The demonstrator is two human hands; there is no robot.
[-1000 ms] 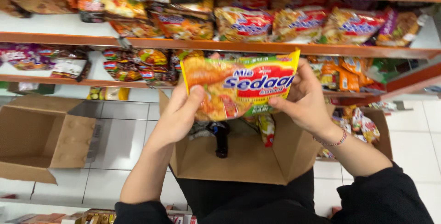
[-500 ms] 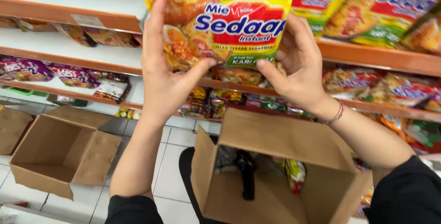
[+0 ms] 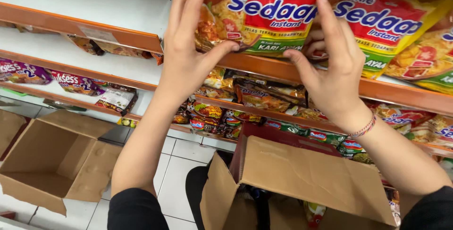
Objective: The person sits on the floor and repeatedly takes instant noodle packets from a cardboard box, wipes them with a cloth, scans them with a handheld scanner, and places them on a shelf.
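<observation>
**Both hands on the noodle packet at the top shelf**

Both hands are clamped on the packet. The left hand [image 3: 186, 58] pinches the left edge of the noodle packet [image 3: 264, 13], fingers up over the front, thumb tucked under the lower corner. The right hand [image 3: 332, 69] mirrors it on the right edge, thumb reaching in beneath the bottom seam. The packet sits top centre of the frame, its lower edge right at the orange shelf lip [image 3: 283, 69].

By the look of it, this is a light, soft thing: a thin, glossy film pouch with a brittle block inside. It would likely be slippery on the flat faces and crackle if squeezed, so the side seams and corners, where the hands are now, seem the sensible hold.

Just right of it, more matching packets [image 3: 382, 27] stand on the same shelf, touching or nearly so. Lower shelves carry smaller packets [image 3: 255, 98]. Bottom centre, an open cardboard box [image 3: 302, 178]; at lower left, a second open box [image 3: 52, 164] on the tiled floor [image 3: 179, 173].
</observation>
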